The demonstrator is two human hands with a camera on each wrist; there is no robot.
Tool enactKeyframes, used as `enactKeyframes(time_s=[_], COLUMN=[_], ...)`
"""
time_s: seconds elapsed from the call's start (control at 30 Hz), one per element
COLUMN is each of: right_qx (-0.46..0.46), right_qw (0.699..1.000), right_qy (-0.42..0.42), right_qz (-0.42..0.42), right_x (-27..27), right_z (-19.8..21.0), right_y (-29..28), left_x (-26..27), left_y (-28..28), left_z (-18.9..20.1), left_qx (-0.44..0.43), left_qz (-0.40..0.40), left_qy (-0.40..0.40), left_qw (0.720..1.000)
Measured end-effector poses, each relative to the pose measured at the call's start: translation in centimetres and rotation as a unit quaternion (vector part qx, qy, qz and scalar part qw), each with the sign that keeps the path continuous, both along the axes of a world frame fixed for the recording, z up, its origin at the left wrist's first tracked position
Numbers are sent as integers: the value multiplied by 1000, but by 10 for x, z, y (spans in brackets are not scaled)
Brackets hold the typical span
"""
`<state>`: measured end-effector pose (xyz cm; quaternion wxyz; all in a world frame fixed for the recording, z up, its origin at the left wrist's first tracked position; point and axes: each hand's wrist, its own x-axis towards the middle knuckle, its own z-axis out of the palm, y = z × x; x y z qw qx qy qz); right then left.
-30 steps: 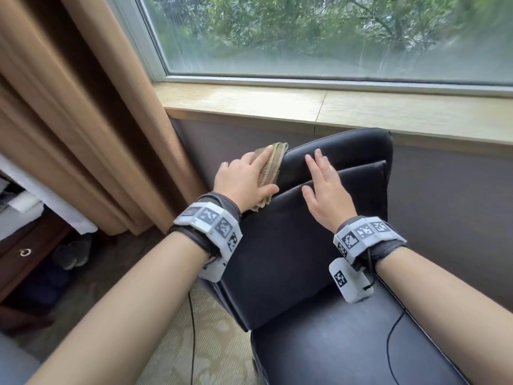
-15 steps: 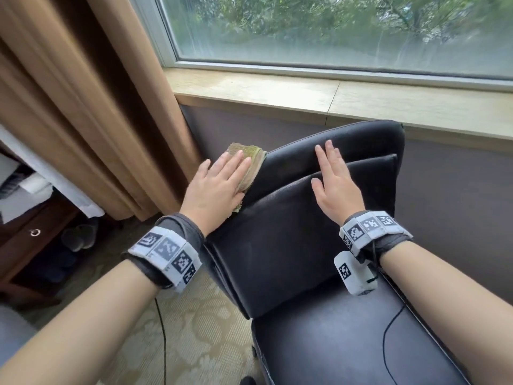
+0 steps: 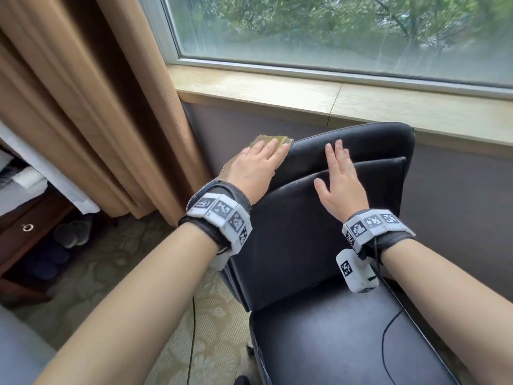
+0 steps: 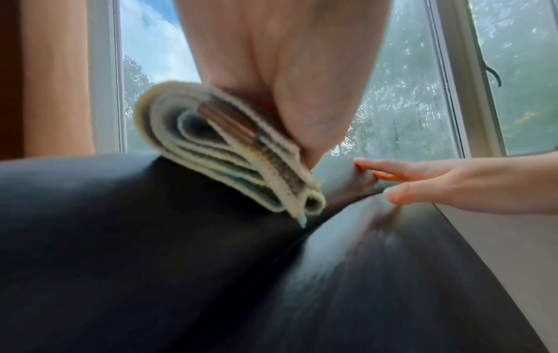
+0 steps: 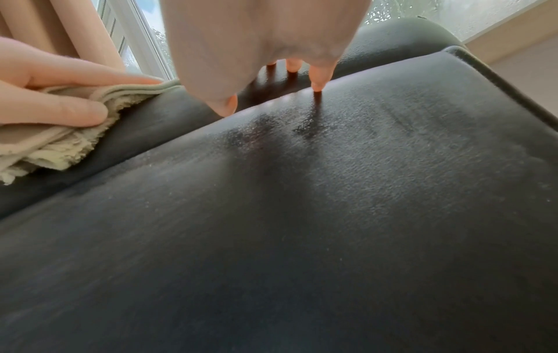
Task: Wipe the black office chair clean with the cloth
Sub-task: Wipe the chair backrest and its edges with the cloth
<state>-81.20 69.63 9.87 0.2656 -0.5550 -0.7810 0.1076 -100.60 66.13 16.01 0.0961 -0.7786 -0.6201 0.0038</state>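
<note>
The black office chair stands with its back toward the window sill. My left hand lies flat on a folded beige-green cloth and presses it against the top left corner of the backrest. In the left wrist view the folded cloth sits wholly under my palm, on the chair. My right hand rests open on the upper backrest, fingers straight and fingertips touching the leather. The right wrist view shows faint streaks on the chair's surface and the cloth at the left.
A stone window sill and a grey wall run close behind the chair. Brown curtains hang at the left. A dark wooden cabinet and slippers sit on the patterned carpet at the left.
My left hand has slid the cloth up the backrest's left edge to the top corner and now lies flat on it. The right hand stays on the backrest.
</note>
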Motion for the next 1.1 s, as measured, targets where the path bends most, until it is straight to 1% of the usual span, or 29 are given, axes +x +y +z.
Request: enactKeyframes(time_s=[0.1,0.2,0.27,0.4,0.57,0.63,0.77,0.83,0.97,1.0,1.1], right_qx=[0,5,12,14,6,3,3,3,5,6,7], right_qw=[1000,1000,1000,1000,1000,1000,1000,1000,1000,1000,1000], right_qy=[-4,-8,-8,2,4,11,10,11,8,7,9], right_qz=[6,11,10,14,9,6,-5,-4,1,0,-3], right_x=[0,-4,-7,-11,-11,-9,-9,-9,-9,-10,-12], right_z=[0,0,0,-2,-2,-2,0,0,0,0,-1], right_y=[-1,-3,-4,-5,-3,-3,-3,-3,-3,-4,-5], left_x=[-24,-51,-65,-75,-52,-39,-19,-24,-53,-63,-85], left_y=[-18,-44,-60,-68,-53,-42,-28,-34,-59,-66,-90], left_z=[-5,-9,-13,-22,-16,-13,-11,-15,-24,-30,-40], left_qx=[15,26,50,53,52,45,28,28,118,134,126], left_qz=[-10,4,-14,-25,2,23,47,47,-28,-34,-16], left_qy=[-41,-85,-104,-71,-78,-60,3,-4,-27,-29,-71], left_qw=[999,996,993,996,996,997,998,998,992,990,989])
